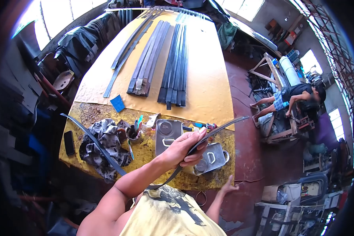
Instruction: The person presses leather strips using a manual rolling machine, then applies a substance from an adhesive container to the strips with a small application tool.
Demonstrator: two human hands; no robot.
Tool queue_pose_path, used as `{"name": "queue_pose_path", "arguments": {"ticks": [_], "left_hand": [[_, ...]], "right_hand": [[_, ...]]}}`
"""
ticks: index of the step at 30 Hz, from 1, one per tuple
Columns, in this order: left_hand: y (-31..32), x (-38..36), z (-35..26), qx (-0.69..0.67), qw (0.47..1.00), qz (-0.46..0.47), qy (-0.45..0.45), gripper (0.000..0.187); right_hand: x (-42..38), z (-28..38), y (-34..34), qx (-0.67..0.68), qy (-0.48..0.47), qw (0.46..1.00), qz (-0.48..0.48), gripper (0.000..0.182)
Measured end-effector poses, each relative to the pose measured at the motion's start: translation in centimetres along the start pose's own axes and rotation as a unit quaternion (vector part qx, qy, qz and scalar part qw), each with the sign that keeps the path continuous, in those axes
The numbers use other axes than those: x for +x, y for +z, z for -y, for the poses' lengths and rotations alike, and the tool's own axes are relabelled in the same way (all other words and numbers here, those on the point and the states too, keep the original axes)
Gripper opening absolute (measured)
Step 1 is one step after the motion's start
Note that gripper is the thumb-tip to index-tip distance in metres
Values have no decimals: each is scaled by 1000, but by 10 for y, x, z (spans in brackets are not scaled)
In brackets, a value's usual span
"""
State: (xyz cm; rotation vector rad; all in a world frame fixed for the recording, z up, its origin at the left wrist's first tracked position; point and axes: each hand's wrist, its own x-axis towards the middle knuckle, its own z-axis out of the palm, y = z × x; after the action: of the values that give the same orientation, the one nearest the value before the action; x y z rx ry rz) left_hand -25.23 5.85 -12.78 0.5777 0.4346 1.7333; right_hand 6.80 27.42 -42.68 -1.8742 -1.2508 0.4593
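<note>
While the left hand (185, 148) grips a long, dark, glossy, curved leather strip (106, 151) at lower centre, the right hand (228, 185) hangs open.

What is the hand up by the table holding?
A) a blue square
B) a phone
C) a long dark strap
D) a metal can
C: the left hand grips a long dark strap that curves from the table's left edge round to the right; the right hand hangs empty below the table.
</note>
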Motion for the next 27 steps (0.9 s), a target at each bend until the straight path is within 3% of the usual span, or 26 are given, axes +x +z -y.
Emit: {"name": "queue_pose_path", "arguments": {"ticks": [1,2,6,9,12,15,18,20,21,23,25,27], "left_hand": [[2,1,0,2,1000,-1,-6,43],[5,1,-1,5,1000,-2,-11,43],[9,5,1,22,999,-2,-23,44],[10,7,5,54,998,-7,-27,45],[10,7,5,64,998,5,-26,47],[11,7,7,97,995,-10,-16,48],[11,9,9,130,991,-6,-11,48],[13,9,11,152,988,-8,-10,47],[14,10,13,163,987,-8,-12,47],[21,12,16,183,983,-9,-12,40],[33,12,17,233,972,-8,-20,38],[48,13,24,272,962,-27,-23,39]], "right_hand": [[7,-59,29,84,-17,996,-30,101],[-21,-26,7,11,91,996,18,106],[-53,-66,14,-53,69,996,33,111],[-54,-83,21,-6,192,980,53,113],[-73,-43,-14,49,197,975,89,111],[-65,-77,-15,-25,154,986,58,98],[-39,-70,-30,-87,166,982,0,72],[-21,-30,-47,172,179,967,49,36],[-11,-1,-52,275,188,942,42,29],[1,77,-82,404,129,897,120,24],[7,147,-117,509,103,829,209,33],[-2,205,-153,612,12,730,303,38]]}}
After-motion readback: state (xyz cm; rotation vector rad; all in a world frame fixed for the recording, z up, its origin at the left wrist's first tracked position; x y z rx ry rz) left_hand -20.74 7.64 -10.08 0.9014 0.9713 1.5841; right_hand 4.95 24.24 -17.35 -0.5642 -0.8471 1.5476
